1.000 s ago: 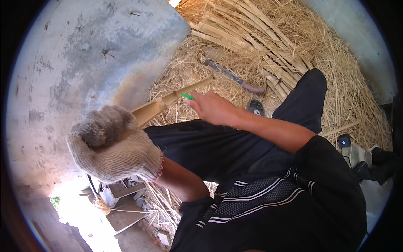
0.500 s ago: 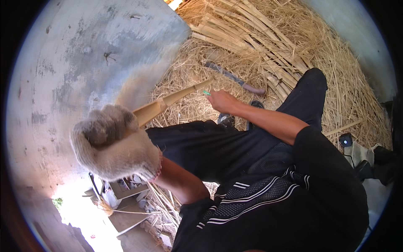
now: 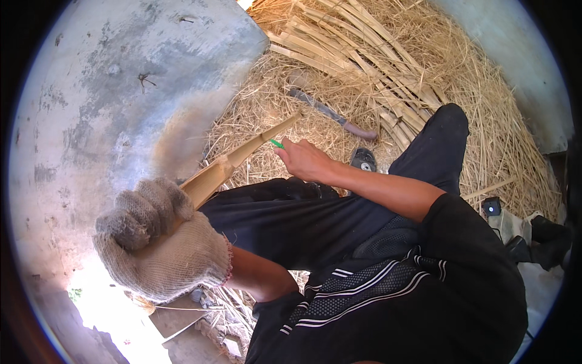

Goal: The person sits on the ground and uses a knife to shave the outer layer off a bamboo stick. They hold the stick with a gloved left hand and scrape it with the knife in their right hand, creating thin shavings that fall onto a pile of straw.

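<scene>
My left hand (image 3: 163, 246), in a thick grey knitted glove, is closed around the near end of a split bamboo strip (image 3: 208, 179). The strip slants up and to the right, its hollow inner face showing and a node ridge partway along. My bare right hand (image 3: 305, 160) is closed just beside the far part of the strip. From its fingers sticks out a small bright green piece (image 3: 276, 144); the rest of that item is hidden in the fist, so its kind does not show. Whether it touches the bamboo is unclear.
A long-bladed knife (image 3: 327, 110) with a wooden handle lies on straw-like shavings (image 3: 485, 115). Several split bamboo strips (image 3: 364, 54) are piled at the back. A pale wall (image 3: 127, 91) rises at the left. My dark-trousered legs (image 3: 273, 221) are bent beneath the strip.
Both hands have come nearer to me, the right one also moving left along the bamboo strip. The left hand keeps its hold. A shoe shows more fully beyond my right forearm.
</scene>
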The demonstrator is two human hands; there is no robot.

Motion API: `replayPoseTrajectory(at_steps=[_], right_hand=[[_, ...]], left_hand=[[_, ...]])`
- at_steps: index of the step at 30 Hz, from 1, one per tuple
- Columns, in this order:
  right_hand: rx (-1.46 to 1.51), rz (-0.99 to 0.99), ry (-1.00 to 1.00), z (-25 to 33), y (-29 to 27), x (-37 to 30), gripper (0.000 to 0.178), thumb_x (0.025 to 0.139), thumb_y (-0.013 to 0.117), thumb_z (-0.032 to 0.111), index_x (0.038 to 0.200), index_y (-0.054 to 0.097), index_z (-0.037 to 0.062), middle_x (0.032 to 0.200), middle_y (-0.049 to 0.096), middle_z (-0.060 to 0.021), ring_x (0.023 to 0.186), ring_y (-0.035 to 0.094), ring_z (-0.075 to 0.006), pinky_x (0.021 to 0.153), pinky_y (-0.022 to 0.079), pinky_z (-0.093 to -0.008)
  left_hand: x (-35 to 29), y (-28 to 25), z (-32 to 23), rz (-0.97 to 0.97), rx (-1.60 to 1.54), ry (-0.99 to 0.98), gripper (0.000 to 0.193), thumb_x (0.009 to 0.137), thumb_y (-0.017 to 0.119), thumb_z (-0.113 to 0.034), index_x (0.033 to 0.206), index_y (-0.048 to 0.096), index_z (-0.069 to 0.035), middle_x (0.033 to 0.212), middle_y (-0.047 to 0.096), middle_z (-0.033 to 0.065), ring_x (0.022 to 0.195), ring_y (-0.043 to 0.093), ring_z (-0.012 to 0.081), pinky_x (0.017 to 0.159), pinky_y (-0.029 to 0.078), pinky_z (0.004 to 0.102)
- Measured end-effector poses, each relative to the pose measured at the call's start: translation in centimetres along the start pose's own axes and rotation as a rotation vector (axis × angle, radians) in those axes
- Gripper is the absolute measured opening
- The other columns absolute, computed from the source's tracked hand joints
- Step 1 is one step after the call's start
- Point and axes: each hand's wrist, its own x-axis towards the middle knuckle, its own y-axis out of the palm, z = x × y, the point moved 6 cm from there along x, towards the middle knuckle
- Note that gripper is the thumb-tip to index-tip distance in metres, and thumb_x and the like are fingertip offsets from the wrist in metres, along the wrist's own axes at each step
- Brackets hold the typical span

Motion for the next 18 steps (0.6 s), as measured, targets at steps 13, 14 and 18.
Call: replayPoseTrajectory(at_steps=[13,14,18], right_hand=[[-0.065,0.017,-0.052,0.7,0.8,0.4,0.041,0.100,0.041,0.033,0.104,0.054,-0.0054,0.078,0.061,-0.0318,0.079,0.061,-0.0495,0.071,0.049,-0.0546],[-0.066,0.011,-0.041,0.1,0.8,0.7,0.041,0.100,0.041,0.033,0.104,0.054,-0.0057,0.079,0.061,-0.0316,0.079,0.061,-0.0495,0.071,0.049,-0.0544],[-0.141,-0.038,-0.016,-4.9,1.8,2.8,0.042,0.100,0.041,0.032,0.104,0.054,-0.0067,0.083,0.062,-0.0313,0.078,0.062,-0.0493,0.072,0.050,-0.0536]], left_hand=[[1.1,-1.6,-0.4,-0.075,0.004,0.019,0.035,0.082,0.045,-0.020,0.053,0.026,-0.017,0.047,0.022,-0.0006,0.038,0.019,0.0103,0.037,0.019,0.0270],[1.0,-1.6,-0.4,-0.064,0.033,0.019,0.035,0.081,0.046,-0.020,0.052,0.027,-0.017,0.046,0.023,-0.0007,0.037,0.020,0.0106,0.035,0.022,0.0282],[0.4,-0.3,0.0,-0.192,0.059,0.042,0.034,0.081,0.047,-0.021,0.053,0.029,-0.017,0.047,0.026,0.0002,0.037,0.023,0.0117,0.035,0.023,0.0288]])
